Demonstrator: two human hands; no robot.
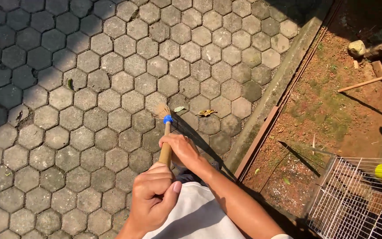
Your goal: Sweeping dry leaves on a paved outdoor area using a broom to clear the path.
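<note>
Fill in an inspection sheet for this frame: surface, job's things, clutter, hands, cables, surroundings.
Surface: hexagonal grey paving, partly shaded.
Job's things: broom with wooden handle, blue collar and straw bristles touching the paving.
Clutter: dry yellow leaf and a small pale leaf beside the bristles.
Hands: left hand grips the handle's top; right hand grips lower down.
Cables: nothing seen.
Surroundings: concrete kerb, bare soil, white wire cage, stone, wooden stick.

Broom [164,128] on paving [89,88]; cage [354,199] right.
</note>
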